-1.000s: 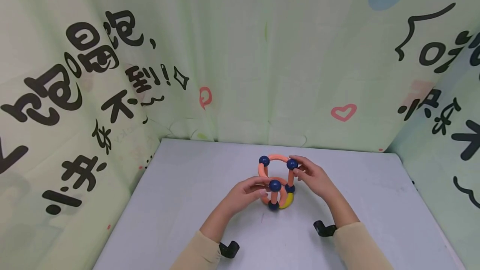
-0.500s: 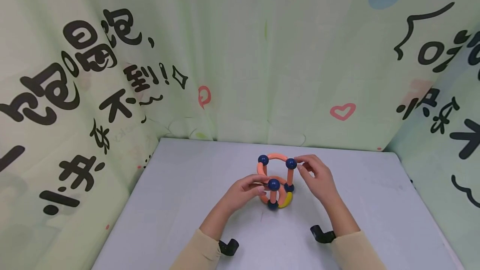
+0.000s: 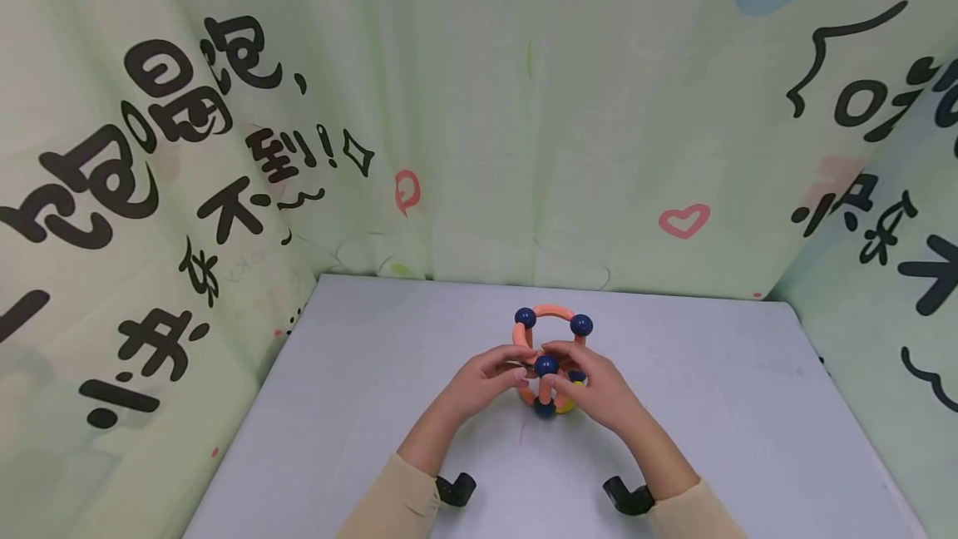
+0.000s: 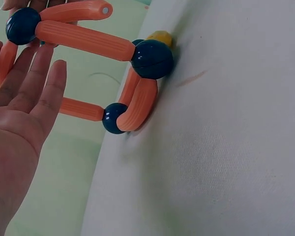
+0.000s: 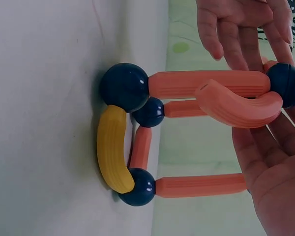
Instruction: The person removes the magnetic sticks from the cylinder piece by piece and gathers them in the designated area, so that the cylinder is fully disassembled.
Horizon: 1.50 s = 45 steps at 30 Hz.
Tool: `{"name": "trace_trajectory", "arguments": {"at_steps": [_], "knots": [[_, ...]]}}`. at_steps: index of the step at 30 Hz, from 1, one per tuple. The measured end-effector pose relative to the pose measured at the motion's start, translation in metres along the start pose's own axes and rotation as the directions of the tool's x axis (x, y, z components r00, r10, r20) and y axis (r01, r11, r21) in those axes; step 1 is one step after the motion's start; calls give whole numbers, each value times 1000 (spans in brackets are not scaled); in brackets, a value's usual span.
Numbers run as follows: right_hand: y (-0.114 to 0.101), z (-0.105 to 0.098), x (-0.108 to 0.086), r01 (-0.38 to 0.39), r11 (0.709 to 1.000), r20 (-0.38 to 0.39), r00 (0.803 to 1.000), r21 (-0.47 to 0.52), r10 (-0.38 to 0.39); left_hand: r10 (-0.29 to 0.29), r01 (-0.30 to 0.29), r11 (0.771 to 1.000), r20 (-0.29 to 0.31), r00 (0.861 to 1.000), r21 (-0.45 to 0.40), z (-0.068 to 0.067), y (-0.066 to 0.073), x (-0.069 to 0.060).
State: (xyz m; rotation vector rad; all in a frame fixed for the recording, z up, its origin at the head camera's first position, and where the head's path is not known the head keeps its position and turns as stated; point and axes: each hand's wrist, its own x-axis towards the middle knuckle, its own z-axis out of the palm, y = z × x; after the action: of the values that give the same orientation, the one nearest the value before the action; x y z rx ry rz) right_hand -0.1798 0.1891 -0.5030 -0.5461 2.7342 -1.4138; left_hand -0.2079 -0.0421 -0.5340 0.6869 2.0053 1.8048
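A small frame of peach-coloured rods and dark blue balls stands on the table, with a yellow curved rod [image 5: 113,147] low on its right side. In the head view my left hand [image 3: 482,381] pinches the front upper blue ball [image 3: 546,365] from the left. Around the same ball, from the right, lie the thumb and fingers of my right hand [image 3: 599,389]. A curved peach rod [image 5: 236,105] hangs from that ball with its other end free, and straight right-hand fingers lie behind it in the right wrist view. The right hand's thumb contact is hidden there.
The white table [image 3: 711,406] carries the frame near its back edge. A printed green curtain [image 3: 479,123] rises behind and on both sides. A black camera mount [image 3: 456,489] sits at the left wrist, another [image 3: 627,496] at the right.
My right hand has left the right upper ball and come forward and left to the front upper ball. The left hand keeps its place, and the frame stands as before.
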Motion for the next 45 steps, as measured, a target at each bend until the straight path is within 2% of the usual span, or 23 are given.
{"name": "trace_trajectory", "arguments": {"at_steps": [4, 7, 10, 13, 16, 18, 19, 21, 23, 24, 27, 32, 34, 36, 42, 43, 45], "knots": [[0, 3, -1, -39, 999, -1, 999, 16, 39, 2, -2, 1000, 6, 1000, 27, -2, 1, 1], [1, 4, -1, -56, 998, -8, 998, 9, 57, 1, 0, 999, -12, 1000, 52, -5, 2, 2], [2, 4, -1, -61, 998, -13, 998, 13, 61, -20, 24, 997, -67, 998, 68, -8, 3, 4], [2, 5, -1, -61, 998, -14, 998, 12, 61, -44, 57, 994, -143, 989, 88, -10, 4, 7], [1, 4, -1, -64, 998, -18, 998, 9, 64, -3, 45, 980, -214, 977, 193, -12, 6, 9], [1, 4, -1, -63, 998, -20, 998, 13, 63, 75, -1, 950, -224, 972, 313, -13, 8, 10], [1, 4, -1, -62, 998, -20, 998, 11, 62, 122, -32, 924, -214, 969, 381, -14, 9, 10], [1, 4, -1, -60, 998, -19, 998, 12, 60, 208, -99, 860, -166, 964, 501, -16, 12, 11], [2, 4, -1, -61, 998, -19, 998, 11, 61, 251, -152, 808, -98, 963, 570, -19, 15, 11], [2, 4, -1, -61, 998, -18, 998, 11, 61, 257, -170, 787, -64, 964, 593, -20, 17, 12], [4, 5, -1, -53, 999, -21, 998, 1, 53, 235, -191, 747, 15, 972, 637, -23, 21, 14], [5, 5, -2, -40, 999, -29, 999, -10, 40, 234, -249, 660, 121, 965, 709, -24, 24, 18], [5, 5, -2, -37, 999, -30, 999, -12, 37, 237, -266, 643, 144, 961, 718, -24, 25, 19], [5, 5, -2, -41, 999, -30, 999, -6, 40, 243, -276, 643, 151, 958, 714, -23, 27, 19], [5, 6, -2, -34, 999, -31, 999, 7, 35, 309, -324, 629, 155, 938, 707, -21, 30, 20], [5, 6, -2, -29, 1000, -32, 999, 7, 29, 311, -322, 625, 152, 938, 711, -20, 30, 20], [5, 7, -2, -15, 1000, -34, 999, 4, 15, 305, -309, 633, 139, 942, 710, -19, 30, 20]]}}
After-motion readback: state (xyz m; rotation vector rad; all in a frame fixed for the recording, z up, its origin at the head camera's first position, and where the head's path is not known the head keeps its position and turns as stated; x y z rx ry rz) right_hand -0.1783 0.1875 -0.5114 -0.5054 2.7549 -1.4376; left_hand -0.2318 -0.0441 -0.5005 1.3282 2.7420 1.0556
